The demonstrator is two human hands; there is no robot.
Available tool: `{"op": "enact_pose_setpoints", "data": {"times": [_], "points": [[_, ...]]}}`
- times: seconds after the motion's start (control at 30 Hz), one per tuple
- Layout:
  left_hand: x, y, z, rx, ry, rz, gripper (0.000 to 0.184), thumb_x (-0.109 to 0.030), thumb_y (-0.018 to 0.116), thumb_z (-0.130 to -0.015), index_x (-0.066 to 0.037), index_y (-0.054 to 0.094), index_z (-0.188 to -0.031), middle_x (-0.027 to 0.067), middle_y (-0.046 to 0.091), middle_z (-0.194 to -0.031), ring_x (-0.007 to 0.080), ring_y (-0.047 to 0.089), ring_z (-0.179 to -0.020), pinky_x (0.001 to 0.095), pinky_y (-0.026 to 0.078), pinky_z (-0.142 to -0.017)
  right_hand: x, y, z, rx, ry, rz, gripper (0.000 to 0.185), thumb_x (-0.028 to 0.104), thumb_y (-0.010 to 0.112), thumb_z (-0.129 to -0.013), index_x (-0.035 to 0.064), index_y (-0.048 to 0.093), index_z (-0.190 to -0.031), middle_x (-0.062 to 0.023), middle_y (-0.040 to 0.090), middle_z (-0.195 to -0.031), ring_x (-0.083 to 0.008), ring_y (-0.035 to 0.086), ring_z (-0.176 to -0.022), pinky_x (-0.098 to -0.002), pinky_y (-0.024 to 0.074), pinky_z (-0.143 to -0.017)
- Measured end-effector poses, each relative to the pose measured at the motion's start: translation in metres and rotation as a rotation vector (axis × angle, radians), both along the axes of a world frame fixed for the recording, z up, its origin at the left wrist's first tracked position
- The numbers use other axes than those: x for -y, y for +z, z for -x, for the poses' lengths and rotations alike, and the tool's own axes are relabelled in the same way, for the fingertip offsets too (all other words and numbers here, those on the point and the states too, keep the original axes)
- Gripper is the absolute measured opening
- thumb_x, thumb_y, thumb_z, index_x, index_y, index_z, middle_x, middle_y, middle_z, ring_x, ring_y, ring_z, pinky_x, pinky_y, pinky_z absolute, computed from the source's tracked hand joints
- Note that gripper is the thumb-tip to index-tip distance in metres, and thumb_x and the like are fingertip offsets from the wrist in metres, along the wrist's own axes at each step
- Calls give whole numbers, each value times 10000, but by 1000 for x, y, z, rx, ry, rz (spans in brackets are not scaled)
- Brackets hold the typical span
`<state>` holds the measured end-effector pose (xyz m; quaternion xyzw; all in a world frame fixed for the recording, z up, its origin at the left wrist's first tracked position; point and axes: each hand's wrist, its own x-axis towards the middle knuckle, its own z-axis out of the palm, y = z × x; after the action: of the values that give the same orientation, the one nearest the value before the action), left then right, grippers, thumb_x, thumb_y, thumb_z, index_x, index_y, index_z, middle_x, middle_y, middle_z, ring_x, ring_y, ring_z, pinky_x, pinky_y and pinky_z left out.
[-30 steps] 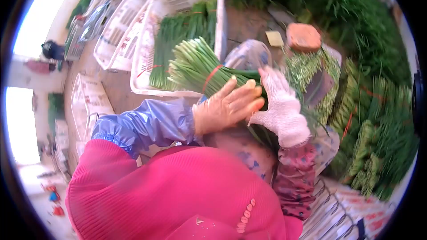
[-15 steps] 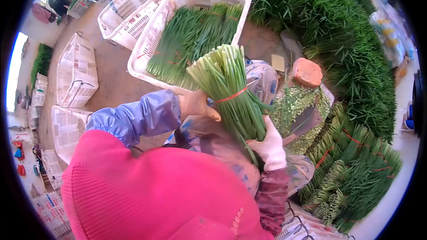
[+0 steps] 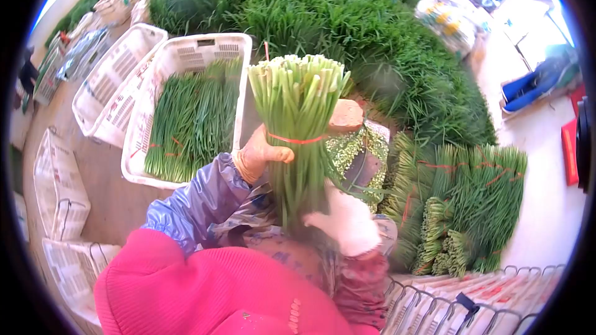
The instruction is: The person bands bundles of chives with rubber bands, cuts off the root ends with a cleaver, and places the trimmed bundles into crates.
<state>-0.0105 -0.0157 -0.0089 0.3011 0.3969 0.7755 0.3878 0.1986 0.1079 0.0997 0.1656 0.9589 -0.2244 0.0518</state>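
Observation:
An upright bundle of chives (image 3: 298,99), pale cut ends at the top, has a red band around its middle. My left hand (image 3: 264,155), in an orange-tan glove, is closed around it at the band, thumb across the front. At the lower, leafy part is my right hand (image 3: 344,217) in a white glove. It is blurred and its fingers are partly hidden, so its grip cannot be made out. Loose leaves hang to the right of the bundle. Behind them, a reddish brick (image 3: 346,116) sits by a heap of small pale-green cuttings (image 3: 377,142).
A white crate (image 3: 138,164) of banded chive bundles stands at left, with another white crate (image 3: 93,121) beside it. More banded bundles (image 3: 487,192) lie at right. A large mass of loose green chives (image 3: 310,6) spreads behind. A wire-handled crate (image 3: 447,310) is at lower right.
The bundle has swung from tilted to upright, with my left hand still around it. My right hand has shifted down and left. The view has turned to the right.

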Motion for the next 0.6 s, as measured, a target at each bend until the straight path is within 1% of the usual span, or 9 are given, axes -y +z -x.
{"op": "enact_pose_setpoints", "data": {"times": [0.03,0.1,0.13,0.17,0.2,0.23,0.33,0.43,0.6], "points": [[-1,-1,2,12,-28,7,687,-206,886,-679,17,586,-1256,59,662,-1160,174,613,-1053,320,515,-856,-3,22,-6,-7,-21,7,717,258,826,-714,3,555,-1327,-287,666,-1087,-350,684,-1012,-386,538,-880],[-2,0,-3,-92,48,-105,821,-336,916,-662,20,566,-1313,90,650,-1236,195,599,-1119,349,475,-956,-10,46,-15,-91,-118,143,515,180,785,-793,-8,599,-1234,-192,713,-917,-365,698,-835,-373,566,-802],[0,4,-4,-99,-3,-60,926,-413,927,-642,16,538,-1364,113,629,-1302,213,576,-1199,371,423,-1048,-11,47,-13,-342,-132,217,421,105,765,-805,-16,626,-1184,-190,711,-921,-338,704,-830,-356,569,-783],[1,10,-7,-98,-22,-53,926,-413,927,-642,16,538,-1364,113,629,-1302,213,576,-1199,371,423,-1048,-12,48,-9,-596,-147,283,333,29,744,-817,-24,654,-1134,-188,709,-925,-311,710,-825,-339,571,-764],[2,17,-11,-99,-61,-73,937,-412,929,-639,18,531,-1370,113,630,-1302,216,574,-1210,371,424,-1055,-5,58,3,-769,-187,341,130,-14,655,-916,-46,676,-1040,-68,678,-826,-105,639,-713,-258,519,-650],[1,21,-13,-102,-97,-95,948,-411,932,-636,19,523,-1376,113,631,-1301,218,572,-1221,372,424,-1062,-6,59,13,-810,-158,180,157,-8,682,-897,-36,677,-1051,-72,669,-831,-112,636,-737,-272,524,-649],[-3,29,-20,-74,-156,-111,1055,-355,959,-600,3,441,-1447,120,564,-1389,232,547,-1263,392,412,-1093,1,55,46,-954,-208,350,181,-30,704,-853,-16,693,-1033,-63,655,-862,-112,627,-785,-272,526,-674],[-6,27,-16,-120,-208,-136,1150,-317,978,-570,-14,369,-1497,120,494,-1464,240,506,-1314,407,406,-1112,2,50,56,-899,-194,119,223,-58,716,-800,1,691,-1013,-56,644,-907,-121,619,-823,-274,530,-712],[-2,26,-19,-98,-140,-131,1160,-311,973,-580,-14,346,-1510,125,512,-1446,246,495,-1329,413,424,-1108,2,31,58,-966,-246,439,271,-46,734,-785,7,652,-1038,-73,622,-892,-165,629,-797,-286,523,-724]]}}
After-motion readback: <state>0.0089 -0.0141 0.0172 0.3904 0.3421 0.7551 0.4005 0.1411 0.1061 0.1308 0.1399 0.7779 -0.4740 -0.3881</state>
